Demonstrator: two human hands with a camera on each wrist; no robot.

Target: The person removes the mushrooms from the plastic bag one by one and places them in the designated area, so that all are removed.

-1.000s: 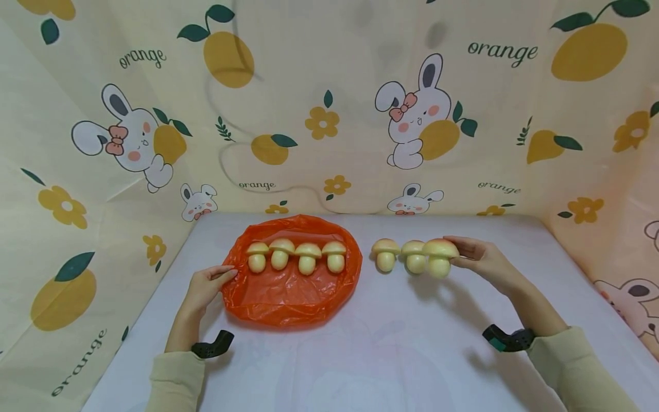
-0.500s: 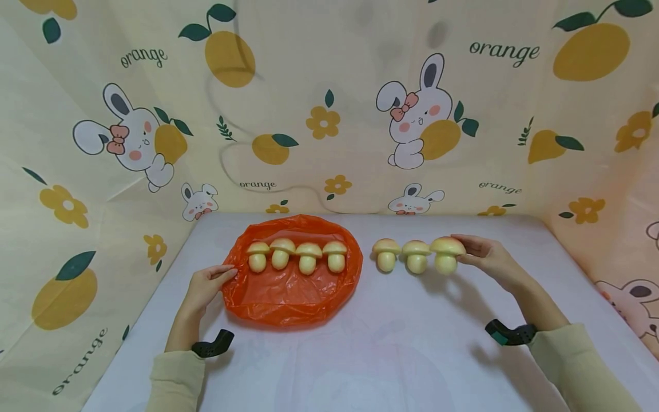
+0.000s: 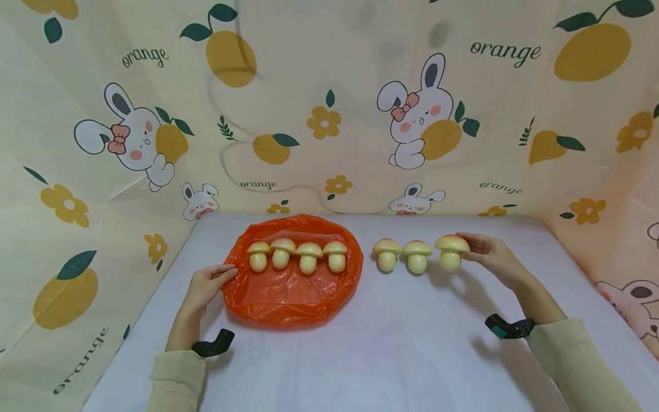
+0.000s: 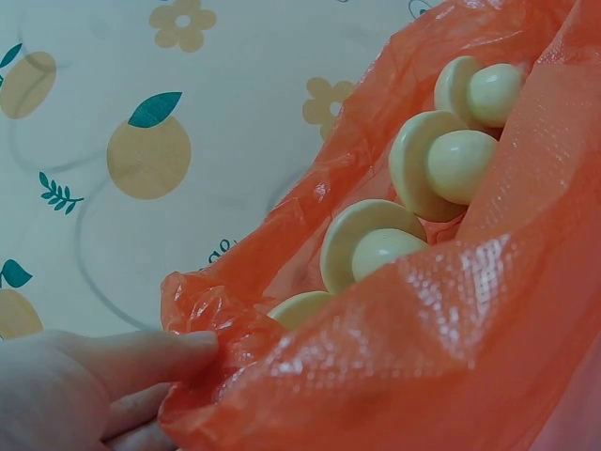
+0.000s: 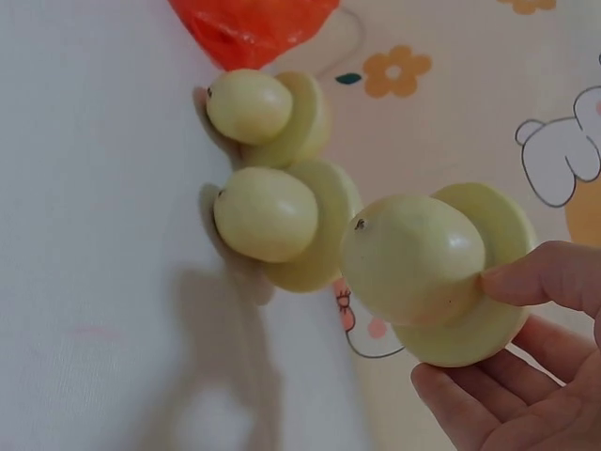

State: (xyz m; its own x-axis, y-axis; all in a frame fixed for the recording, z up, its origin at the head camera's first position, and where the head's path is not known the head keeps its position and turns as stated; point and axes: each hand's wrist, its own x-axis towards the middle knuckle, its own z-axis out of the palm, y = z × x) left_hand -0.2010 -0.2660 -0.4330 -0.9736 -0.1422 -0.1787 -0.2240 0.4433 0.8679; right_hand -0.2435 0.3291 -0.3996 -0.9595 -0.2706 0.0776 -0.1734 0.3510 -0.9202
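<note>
A toy mushroom (image 3: pixel 451 253) with a pale yellow cap and rounded stem is pinched by its cap in my right hand (image 3: pixel 491 257). In the right wrist view the thumb lies on the near side of this mushroom (image 5: pixel 418 263) and the fingers are behind the cap. Two like mushrooms (image 3: pixel 417 256) stand side by side to its left on the table. My left hand (image 3: pixel 203 289) pinches the left rim of an open red plastic bag (image 3: pixel 288 312). Inside the bag several mushrooms (image 3: pixel 309 257) sit in a row; the left wrist view shows their caps (image 4: pixel 376 240) partly hidden by the plastic.
The white table (image 3: pixel 391 355) runs back to a cloth backdrop (image 3: pixel 350 154) printed with rabbits and oranges. Black cameras are strapped to both wrists, one on the left (image 3: pixel 213 343) and one on the right (image 3: pixel 509 327).
My right hand has moved right and slightly back with its mushroom, leaving a wider gap to the two standing ones. The left hand and the bag have stayed in place.
</note>
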